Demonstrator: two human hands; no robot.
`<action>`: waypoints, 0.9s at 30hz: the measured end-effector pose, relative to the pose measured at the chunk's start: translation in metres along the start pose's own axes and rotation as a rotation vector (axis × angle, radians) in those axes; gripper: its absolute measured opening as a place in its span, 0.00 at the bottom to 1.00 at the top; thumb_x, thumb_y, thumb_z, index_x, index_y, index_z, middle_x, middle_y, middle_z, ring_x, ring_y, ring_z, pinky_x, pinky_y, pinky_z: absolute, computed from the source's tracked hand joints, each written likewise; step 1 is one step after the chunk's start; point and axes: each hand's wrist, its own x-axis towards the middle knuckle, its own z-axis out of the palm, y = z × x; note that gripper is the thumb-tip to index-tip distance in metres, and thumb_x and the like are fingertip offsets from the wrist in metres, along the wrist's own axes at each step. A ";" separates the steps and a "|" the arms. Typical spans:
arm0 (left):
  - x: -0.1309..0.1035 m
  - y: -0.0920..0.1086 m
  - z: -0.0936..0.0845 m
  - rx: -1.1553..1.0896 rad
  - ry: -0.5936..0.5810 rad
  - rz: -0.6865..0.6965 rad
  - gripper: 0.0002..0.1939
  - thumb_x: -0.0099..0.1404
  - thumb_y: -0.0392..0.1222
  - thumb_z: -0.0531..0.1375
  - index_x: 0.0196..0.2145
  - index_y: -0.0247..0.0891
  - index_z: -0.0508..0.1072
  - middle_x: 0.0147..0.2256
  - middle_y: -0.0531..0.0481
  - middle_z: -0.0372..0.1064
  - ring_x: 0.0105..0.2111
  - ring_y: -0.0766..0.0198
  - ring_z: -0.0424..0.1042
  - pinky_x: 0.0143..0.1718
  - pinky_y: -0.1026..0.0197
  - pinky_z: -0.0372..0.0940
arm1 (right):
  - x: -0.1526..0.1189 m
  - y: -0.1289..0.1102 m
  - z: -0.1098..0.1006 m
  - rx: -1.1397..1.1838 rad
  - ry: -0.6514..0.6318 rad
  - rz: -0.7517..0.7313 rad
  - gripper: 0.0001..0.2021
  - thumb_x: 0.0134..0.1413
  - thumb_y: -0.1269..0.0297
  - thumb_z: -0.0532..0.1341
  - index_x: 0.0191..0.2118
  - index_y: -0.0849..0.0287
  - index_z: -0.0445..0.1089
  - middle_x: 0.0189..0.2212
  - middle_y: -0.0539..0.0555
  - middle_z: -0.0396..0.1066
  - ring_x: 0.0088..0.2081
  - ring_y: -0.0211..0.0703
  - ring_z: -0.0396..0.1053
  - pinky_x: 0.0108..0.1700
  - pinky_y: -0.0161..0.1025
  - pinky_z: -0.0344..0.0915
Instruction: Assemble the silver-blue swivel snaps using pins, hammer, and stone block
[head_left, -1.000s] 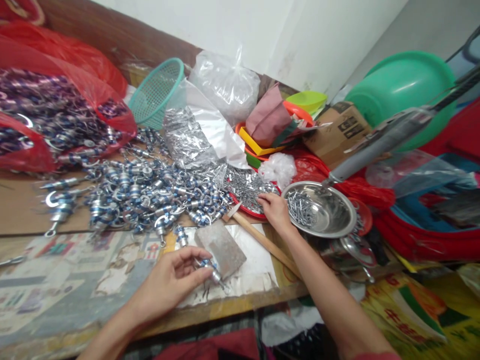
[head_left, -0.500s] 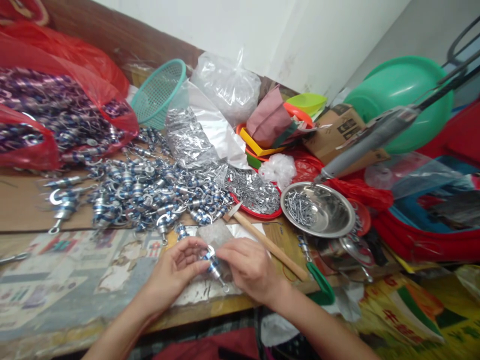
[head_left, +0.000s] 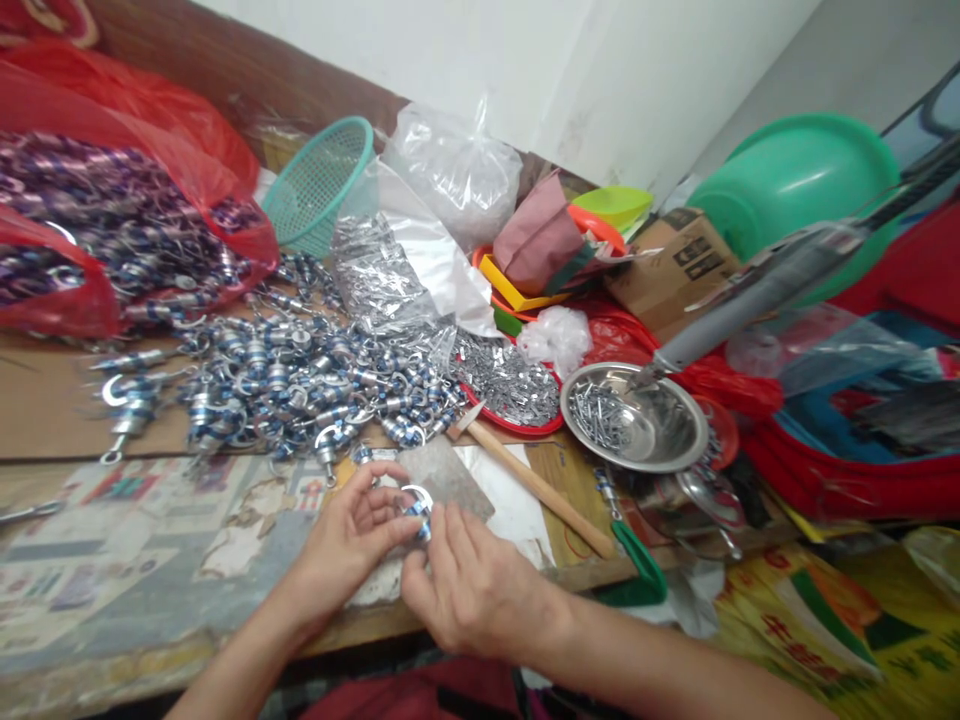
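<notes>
I've got one small hook fitting (head_left: 418,512), silver metal with shiny blue bands, pinched in my left hand (head_left: 346,530), right hand (head_left: 480,585) fingers up against it. Curved silver hook shows at its upper end, body tilted, lower end hidden behind my right fingers. It's at the near edge of the grey slab (head_left: 450,478).

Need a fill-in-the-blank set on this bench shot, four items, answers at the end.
The left hand holds a silver-and-____ metal piece, with the right hand beside it.
The hammer has a handle made of ____.
Left of the steel bowl, the tray of metal clips has a ____ rim.
The large basin behind the cardboard box is ____.

Missing words: blue; wood; red; green.
</notes>
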 end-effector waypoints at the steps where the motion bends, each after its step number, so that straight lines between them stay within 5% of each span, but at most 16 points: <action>1: 0.000 0.000 0.000 0.001 0.003 -0.001 0.19 0.47 0.33 0.64 0.37 0.41 0.63 0.27 0.56 0.70 0.32 0.67 0.69 0.35 0.67 0.63 | -0.002 0.001 -0.001 0.036 -0.006 0.022 0.08 0.53 0.76 0.49 0.30 0.65 0.64 0.30 0.66 0.74 0.32 0.51 0.72 0.34 0.43 0.66; 3: 0.000 0.000 0.000 -0.002 0.006 -0.008 0.19 0.47 0.33 0.64 0.37 0.40 0.63 0.27 0.56 0.70 0.32 0.66 0.70 0.34 0.66 0.64 | -0.010 0.009 0.000 0.185 -0.026 0.137 0.10 0.55 0.76 0.47 0.34 0.65 0.65 0.32 0.63 0.73 0.33 0.45 0.71 0.34 0.39 0.66; 6: 0.000 -0.001 0.000 0.000 0.007 -0.029 0.20 0.47 0.35 0.64 0.37 0.40 0.62 0.28 0.54 0.70 0.31 0.65 0.70 0.33 0.64 0.65 | -0.033 0.030 0.011 0.354 -0.073 0.526 0.12 0.57 0.73 0.47 0.43 0.63 0.63 0.35 0.59 0.72 0.36 0.41 0.69 0.37 0.37 0.65; 8: 0.001 -0.001 0.000 0.004 0.012 -0.035 0.20 0.47 0.35 0.65 0.37 0.40 0.62 0.28 0.54 0.71 0.30 0.65 0.71 0.34 0.63 0.65 | -0.052 0.045 0.026 0.354 -0.181 0.791 0.13 0.56 0.69 0.51 0.47 0.63 0.62 0.36 0.60 0.71 0.38 0.46 0.68 0.39 0.42 0.64; 11: 0.002 -0.001 -0.001 -0.010 0.018 -0.038 0.21 0.46 0.36 0.65 0.37 0.39 0.61 0.28 0.54 0.70 0.30 0.64 0.71 0.34 0.62 0.65 | -0.077 0.058 0.045 0.471 -0.356 0.970 0.12 0.52 0.66 0.56 0.43 0.61 0.65 0.34 0.57 0.70 0.36 0.48 0.68 0.37 0.43 0.64; 14: 0.002 -0.002 -0.001 -0.021 0.016 -0.034 0.21 0.47 0.36 0.65 0.37 0.39 0.60 0.28 0.54 0.70 0.30 0.65 0.71 0.34 0.62 0.65 | -0.084 0.058 0.040 0.565 -0.338 1.027 0.10 0.51 0.66 0.57 0.41 0.59 0.65 0.35 0.54 0.70 0.36 0.44 0.68 0.37 0.39 0.65; 20: 0.001 -0.004 -0.002 -0.040 0.010 -0.021 0.22 0.48 0.34 0.64 0.38 0.40 0.59 0.28 0.55 0.69 0.30 0.67 0.70 0.33 0.64 0.65 | -0.071 0.044 -0.026 0.618 -0.027 0.851 0.23 0.54 0.73 0.54 0.56 0.50 0.55 0.44 0.53 0.67 0.43 0.40 0.66 0.42 0.35 0.63; 27: 0.002 -0.005 0.000 -0.067 0.031 -0.010 0.25 0.45 0.34 0.66 0.38 0.40 0.58 0.26 0.55 0.70 0.29 0.64 0.71 0.32 0.62 0.66 | -0.073 0.024 -0.039 0.449 -0.187 0.645 0.24 0.53 0.78 0.48 0.55 0.53 0.59 0.33 0.55 0.71 0.31 0.41 0.68 0.31 0.36 0.64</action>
